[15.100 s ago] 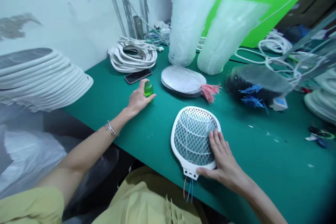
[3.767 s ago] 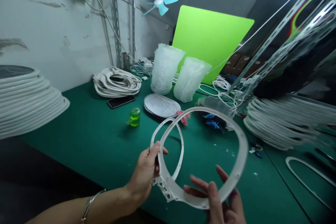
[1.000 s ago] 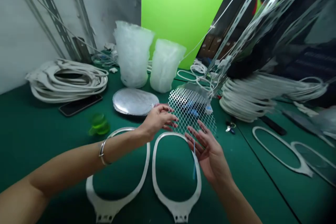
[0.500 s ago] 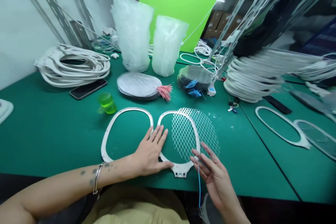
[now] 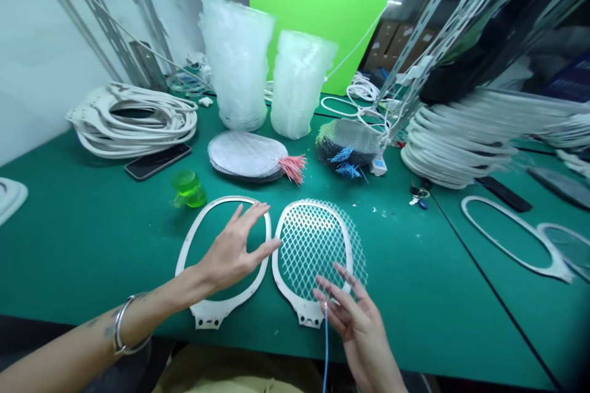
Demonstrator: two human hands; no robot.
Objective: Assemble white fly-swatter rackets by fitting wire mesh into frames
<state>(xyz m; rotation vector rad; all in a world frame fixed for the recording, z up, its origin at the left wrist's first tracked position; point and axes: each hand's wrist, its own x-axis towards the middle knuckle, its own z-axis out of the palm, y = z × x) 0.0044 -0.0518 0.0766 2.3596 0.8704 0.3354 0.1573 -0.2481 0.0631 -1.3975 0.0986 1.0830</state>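
Two white racket-head frames lie flat side by side on the green table, necks toward the person: left frame (image 5: 208, 313), right frame (image 5: 308, 313). Metal mesh (image 5: 308, 245) lies over the right frame, off-centre, its edge overhanging the rim on the right side. Step in hand looks like setting the mesh into that right frame; not seated yet. Left hand (image 5: 228, 258) is above the left frame, fingers spread apart, nothing in them, thumb tip close to the right frame's near rim; can't tell if it touches. Right hand (image 5: 362, 322) is at the mesh's lower right edge, fingers apart from each other and loosely curled; can't tell if they pinch mesh or wire. Blue wire (image 5: 326, 350) hangs down beside it past the table (image 5: 424, 295) edge. Next move probably calls for sliding the mesh left until its outline sits inside the rim, wire led toward the neck, left hand steadying the frame. Left frame has no mesh on it. Beyond: green container (image 5: 190, 189), mesh stack with pink wires (image 5: 247, 156), another stack with blue wires (image 5: 348, 138).
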